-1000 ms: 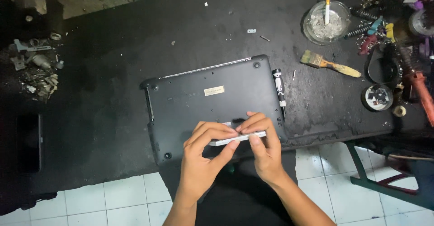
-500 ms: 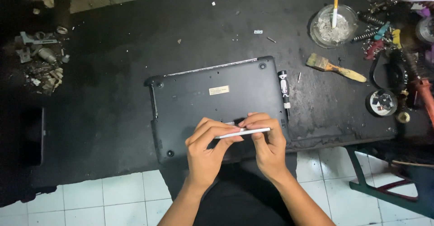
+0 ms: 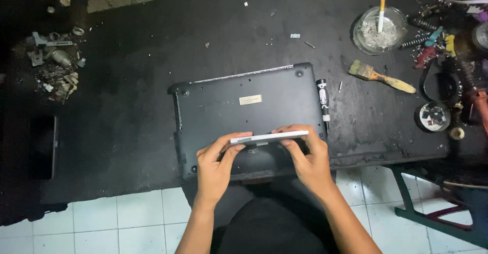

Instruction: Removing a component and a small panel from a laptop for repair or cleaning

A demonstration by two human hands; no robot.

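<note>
Thin flat slab (image 3: 269, 137), white/silver edge facing cam, long & narrow, held edge-on above near part of black laptop (image 3: 244, 101), which lies underside up on dark table (image 3: 127, 106). L hand (image 3: 216, 165) pinches slab's left end, R hand (image 3: 305, 157) pinches right end; both clamped on it. Screwdriver (image 3: 322, 99) just beside laptop's right edge.

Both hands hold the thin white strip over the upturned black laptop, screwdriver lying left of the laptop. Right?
Not quite. The head view shows the screwdriver lying along the right edge of the laptop, not the left. The rest stands: left hand and right hand hold the thin white strip over the upturned black laptop.
</note>
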